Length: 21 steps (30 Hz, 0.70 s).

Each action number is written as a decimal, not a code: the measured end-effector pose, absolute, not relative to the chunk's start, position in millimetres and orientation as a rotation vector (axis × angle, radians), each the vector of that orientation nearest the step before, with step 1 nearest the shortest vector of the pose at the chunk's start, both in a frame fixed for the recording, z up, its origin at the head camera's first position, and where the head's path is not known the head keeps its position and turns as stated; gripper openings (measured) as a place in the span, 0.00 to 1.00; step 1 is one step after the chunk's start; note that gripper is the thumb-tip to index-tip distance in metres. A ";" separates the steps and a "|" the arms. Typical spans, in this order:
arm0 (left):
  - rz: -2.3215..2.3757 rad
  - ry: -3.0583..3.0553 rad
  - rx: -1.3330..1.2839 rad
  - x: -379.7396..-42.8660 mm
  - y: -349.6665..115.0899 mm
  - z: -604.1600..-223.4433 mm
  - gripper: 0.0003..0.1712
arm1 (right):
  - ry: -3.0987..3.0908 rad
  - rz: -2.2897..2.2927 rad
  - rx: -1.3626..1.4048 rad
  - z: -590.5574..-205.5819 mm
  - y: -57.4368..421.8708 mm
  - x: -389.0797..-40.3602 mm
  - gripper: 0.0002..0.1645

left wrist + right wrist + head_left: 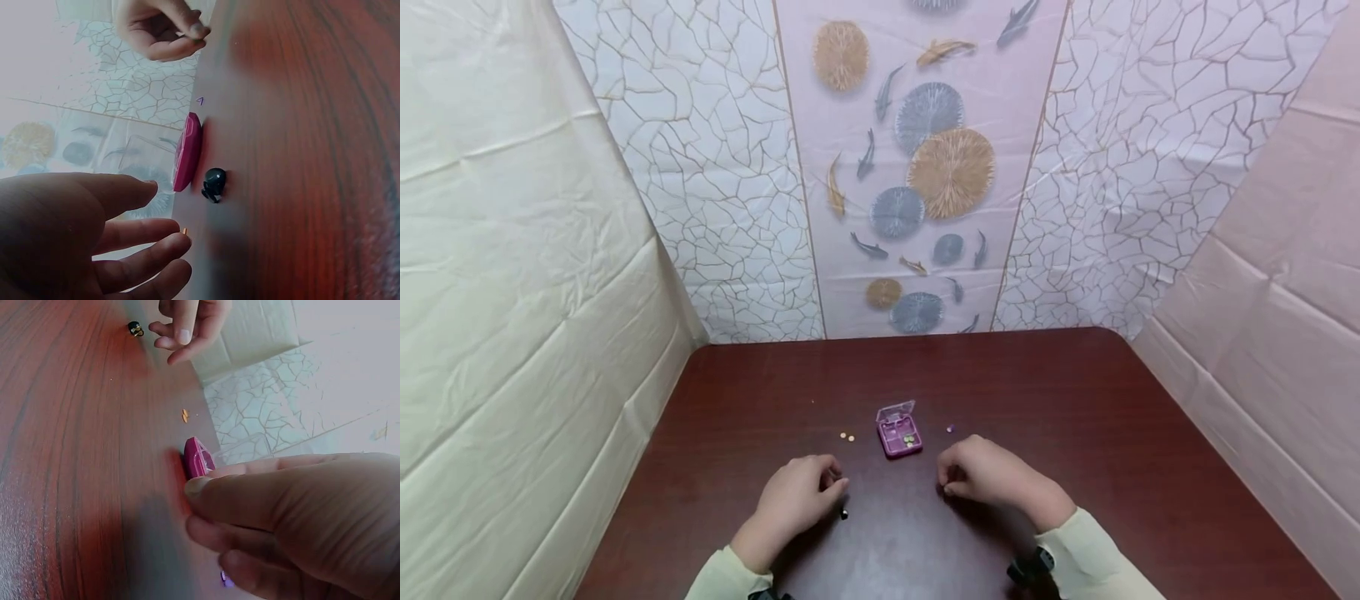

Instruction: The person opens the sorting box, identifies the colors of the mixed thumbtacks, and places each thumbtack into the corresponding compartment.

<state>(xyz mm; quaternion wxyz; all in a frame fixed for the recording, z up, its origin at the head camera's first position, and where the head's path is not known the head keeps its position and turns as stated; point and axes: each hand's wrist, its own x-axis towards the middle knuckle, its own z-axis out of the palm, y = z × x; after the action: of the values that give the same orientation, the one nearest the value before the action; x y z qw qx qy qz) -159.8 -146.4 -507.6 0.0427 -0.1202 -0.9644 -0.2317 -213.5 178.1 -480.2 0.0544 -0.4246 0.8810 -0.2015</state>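
Observation:
A small magenta pill box (899, 437) stands on the table between the hands, its clear lid (896, 411) raised. Several green pieces (909, 439) lie in one of its compartments. My left hand (801, 496) is left of the box with fingers apart and loosely bent, nothing between them. A small shiny black thing (214, 182) with a ring-like part lies close by that thumb. My right hand (988, 475) is right of the box, its thumb (215, 490) near the bent forefinger. The fingertips meet around a dark spot; I cannot tell whether something is pinched there.
Two small orange pieces (847, 437) lie on the table left of the box. A tiny purple piece (951, 428) lies right of it, beyond the right hand. Patterned cloth (917, 208) hangs behind the dark red-brown table (1037, 375), with pale cloth at both sides.

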 end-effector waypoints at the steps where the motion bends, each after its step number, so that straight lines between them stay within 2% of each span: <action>1: -0.709 -2.953 -0.374 -159.3 -146.1 -508.2 0.08 | 2.695 -0.611 -1.289 -481.3 178.4 -214.4 0.08; 7: -0.706 -2.941 -0.377 -159.5 -147.1 -507.1 0.08 | 2.873 -0.494 -1.354 -491.2 179.6 -218.5 0.04; 21: -0.702 -2.941 -0.362 -164.5 -149.8 -504.9 0.09 | 2.964 -0.392 -1.331 -503.6 170.4 -219.5 0.06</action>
<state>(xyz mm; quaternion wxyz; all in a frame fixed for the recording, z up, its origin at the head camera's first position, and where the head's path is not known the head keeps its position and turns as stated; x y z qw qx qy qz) -164.5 -149.8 -504.9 0.0483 -0.1186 -0.9647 -0.2303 -219.5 170.4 -503.6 -0.0653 -0.4058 0.9038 -0.1194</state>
